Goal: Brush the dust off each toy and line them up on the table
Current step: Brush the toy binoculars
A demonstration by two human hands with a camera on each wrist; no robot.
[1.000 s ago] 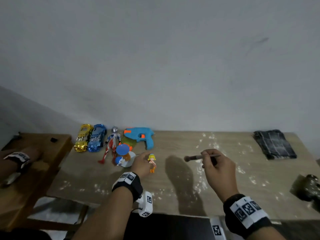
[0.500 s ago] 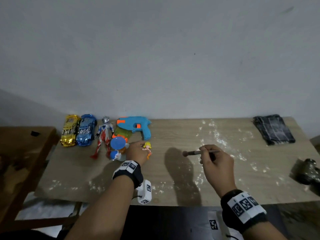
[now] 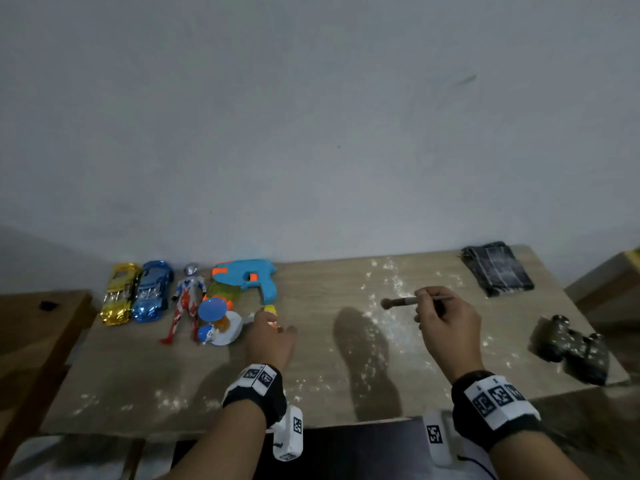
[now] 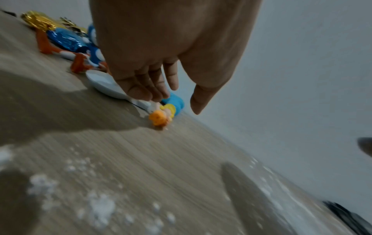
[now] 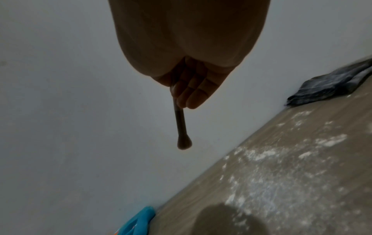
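A row of toys lies at the table's back left: gold car (image 3: 119, 294), blue car (image 3: 152, 291), hero figure (image 3: 185, 299), a white toy with a blue cap (image 3: 218, 323) and a blue water gun (image 3: 247, 277). A small yellow-haired doll (image 4: 161, 116) rests on the table beside the white toy, below the gun's grip. My left hand (image 3: 268, 336) hovers over the doll, fingers (image 4: 141, 93) relaxed just above it and thumb apart. Whether they touch it is unclear. My right hand (image 3: 446, 317) pinches a thin brush (image 3: 401, 302) above the table's middle, its bristles pointing left.
White powder (image 3: 391, 289) is scattered over the wooden table (image 3: 311, 375), mostly in the middle and along the front. A folded dark cloth (image 3: 497, 268) lies at the back right. A dark dusty toy (image 3: 571, 348) sits near the right edge. A low wooden bench (image 3: 34, 323) stands left.
My left hand carried the doll back and left to the end of the toy row, and its fingers have loosened over it. The right hand with the brush has barely moved.
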